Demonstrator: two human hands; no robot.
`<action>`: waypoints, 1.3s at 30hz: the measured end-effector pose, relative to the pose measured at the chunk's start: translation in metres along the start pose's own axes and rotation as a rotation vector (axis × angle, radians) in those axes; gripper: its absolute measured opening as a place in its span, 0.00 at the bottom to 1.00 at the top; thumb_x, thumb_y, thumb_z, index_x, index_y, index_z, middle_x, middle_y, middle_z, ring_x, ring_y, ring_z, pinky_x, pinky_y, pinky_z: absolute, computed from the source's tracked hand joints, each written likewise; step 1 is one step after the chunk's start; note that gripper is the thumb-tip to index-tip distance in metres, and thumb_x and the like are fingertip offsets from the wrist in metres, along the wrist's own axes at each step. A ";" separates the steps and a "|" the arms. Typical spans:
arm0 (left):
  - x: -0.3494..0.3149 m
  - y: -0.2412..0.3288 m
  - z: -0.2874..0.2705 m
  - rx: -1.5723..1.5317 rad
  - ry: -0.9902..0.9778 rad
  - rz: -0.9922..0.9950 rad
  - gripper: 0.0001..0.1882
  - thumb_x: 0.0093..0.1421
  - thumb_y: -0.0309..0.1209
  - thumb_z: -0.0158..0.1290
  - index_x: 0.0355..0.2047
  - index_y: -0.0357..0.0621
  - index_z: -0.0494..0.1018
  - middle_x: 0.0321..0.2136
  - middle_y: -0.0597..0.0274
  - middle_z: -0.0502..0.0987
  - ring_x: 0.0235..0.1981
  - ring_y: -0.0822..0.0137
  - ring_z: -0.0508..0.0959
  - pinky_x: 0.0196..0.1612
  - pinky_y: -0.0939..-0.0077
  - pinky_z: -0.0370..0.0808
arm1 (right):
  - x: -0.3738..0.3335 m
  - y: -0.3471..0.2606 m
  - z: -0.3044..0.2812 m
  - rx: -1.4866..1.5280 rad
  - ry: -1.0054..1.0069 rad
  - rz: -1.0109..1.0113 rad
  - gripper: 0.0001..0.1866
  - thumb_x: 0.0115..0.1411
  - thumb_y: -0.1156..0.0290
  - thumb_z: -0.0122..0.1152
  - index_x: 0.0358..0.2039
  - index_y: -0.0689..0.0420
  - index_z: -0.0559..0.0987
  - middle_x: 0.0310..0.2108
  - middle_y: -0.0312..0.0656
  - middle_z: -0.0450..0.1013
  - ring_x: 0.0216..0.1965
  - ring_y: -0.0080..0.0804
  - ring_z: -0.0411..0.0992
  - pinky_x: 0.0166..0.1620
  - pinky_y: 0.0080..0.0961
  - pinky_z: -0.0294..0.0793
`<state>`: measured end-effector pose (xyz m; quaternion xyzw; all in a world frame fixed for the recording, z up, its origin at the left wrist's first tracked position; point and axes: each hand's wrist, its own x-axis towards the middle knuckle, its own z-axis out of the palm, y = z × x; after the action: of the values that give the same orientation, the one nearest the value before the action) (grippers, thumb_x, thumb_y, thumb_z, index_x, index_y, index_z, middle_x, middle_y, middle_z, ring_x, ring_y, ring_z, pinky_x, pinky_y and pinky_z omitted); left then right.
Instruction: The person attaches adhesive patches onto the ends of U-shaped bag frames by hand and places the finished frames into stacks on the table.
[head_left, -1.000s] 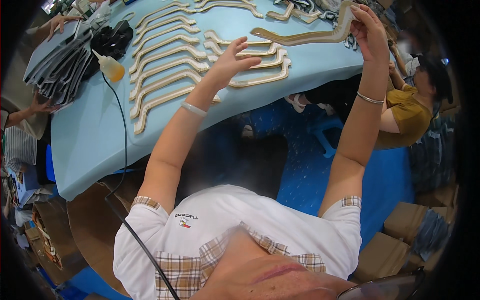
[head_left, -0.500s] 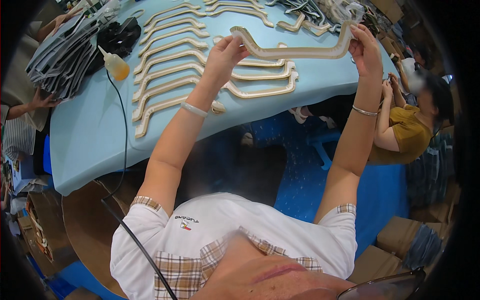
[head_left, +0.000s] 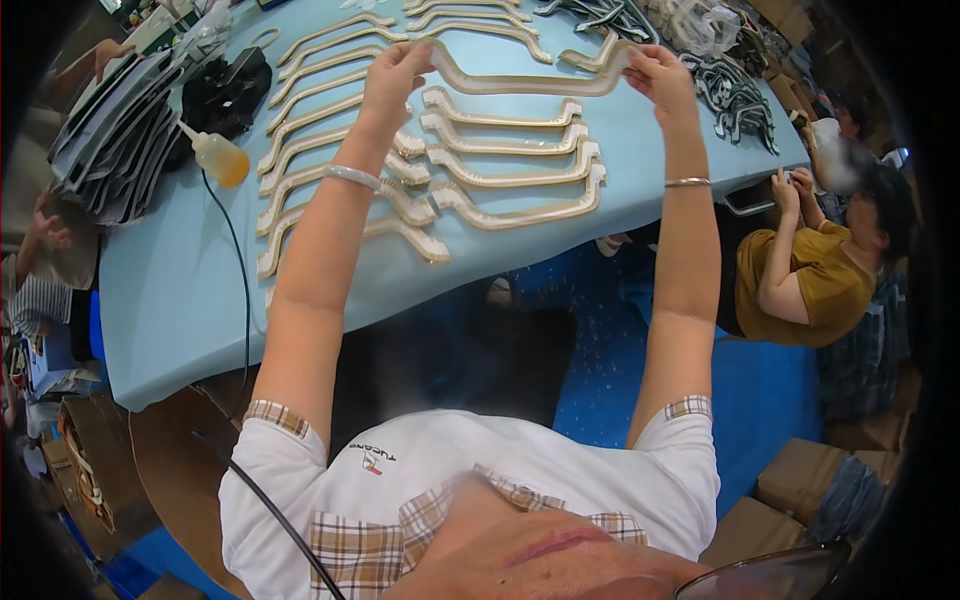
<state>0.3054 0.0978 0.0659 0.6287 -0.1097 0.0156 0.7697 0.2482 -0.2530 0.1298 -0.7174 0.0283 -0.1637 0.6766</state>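
Both hands are busy here: the left hand [head_left: 393, 85] and the right hand [head_left: 660, 82] each have fingers and thumb pinched closed on one end of a long tan and off-white bent strip with upturned ends [head_left: 530, 84]. It's stretched between them above the bench; can't tell if any of it touches down. Arms are reaching well forward, nearly straight, with a pale smooth bracelet [head_left: 352, 178] on the left wrist and a thin silvery bangle [head_left: 688, 182] on the right. As for writing, the white short-sleeved shirt with plaid trim [head_left: 445, 445] has a small chest print, dark lettering plus a little coloured emblem.

The light-blue-covered bench [head_left: 180, 310] carries rows of similar strips, four of them [head_left: 515, 172] stacked up the near side of the held one. Left of those: a translucent nozzle bottle with amber liquid [head_left: 220, 160]. Further out, a person in a mustard top [head_left: 805, 275] sits to the right, above blue flooring [head_left: 770, 390].
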 end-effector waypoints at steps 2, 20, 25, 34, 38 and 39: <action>0.026 -0.011 -0.010 0.081 0.015 0.052 0.17 0.59 0.43 0.56 0.37 0.40 0.73 0.32 0.64 0.77 0.35 0.72 0.77 0.37 0.76 0.72 | 0.024 0.023 0.014 -0.014 0.010 0.006 0.09 0.54 0.73 0.64 0.35 0.57 0.75 0.29 0.34 0.75 0.28 0.21 0.75 0.29 0.12 0.72; 0.113 -0.053 -0.026 1.320 -0.208 0.017 0.18 0.47 0.42 0.58 0.32 0.40 0.80 0.32 0.47 0.80 0.36 0.52 0.79 0.41 0.61 0.75 | 0.089 0.108 0.067 -1.339 0.068 -0.109 0.08 0.52 0.62 0.63 0.29 0.51 0.82 0.30 0.41 0.79 0.32 0.37 0.78 0.35 0.33 0.75; 0.119 -0.060 -0.027 1.298 -0.183 0.078 0.18 0.50 0.42 0.60 0.33 0.40 0.76 0.30 0.52 0.80 0.34 0.56 0.78 0.39 0.66 0.73 | 0.128 0.107 0.088 -1.387 0.003 -0.211 0.10 0.53 0.61 0.60 0.33 0.49 0.82 0.35 0.43 0.78 0.40 0.45 0.76 0.42 0.40 0.74; 0.127 -0.068 -0.034 1.270 -0.149 0.071 0.19 0.50 0.44 0.59 0.31 0.40 0.75 0.29 0.50 0.79 0.32 0.57 0.79 0.36 0.66 0.74 | 0.143 0.126 0.075 -1.718 -0.102 -0.128 0.08 0.54 0.65 0.56 0.35 0.45 0.81 0.39 0.37 0.77 0.46 0.38 0.73 0.45 0.43 0.71; 0.124 -0.065 -0.023 1.292 -0.184 0.089 0.19 0.51 0.45 0.58 0.32 0.40 0.75 0.29 0.50 0.79 0.32 0.57 0.79 0.36 0.66 0.74 | 0.143 0.132 0.034 -1.814 -0.054 -0.054 0.10 0.56 0.68 0.51 0.34 0.44 0.80 0.40 0.37 0.77 0.46 0.38 0.73 0.46 0.46 0.69; 0.122 -0.063 -0.020 1.289 -0.192 0.089 0.19 0.52 0.45 0.57 0.31 0.40 0.76 0.30 0.50 0.79 0.33 0.57 0.79 0.37 0.66 0.74 | 0.143 0.133 0.022 -1.815 -0.055 -0.052 0.10 0.56 0.68 0.51 0.34 0.44 0.80 0.40 0.37 0.77 0.46 0.38 0.73 0.46 0.46 0.69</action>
<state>0.4378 0.0906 0.0244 0.9578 -0.1727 0.0537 0.2236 0.4132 -0.2802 0.0269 -0.9788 0.1138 -0.0765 -0.1521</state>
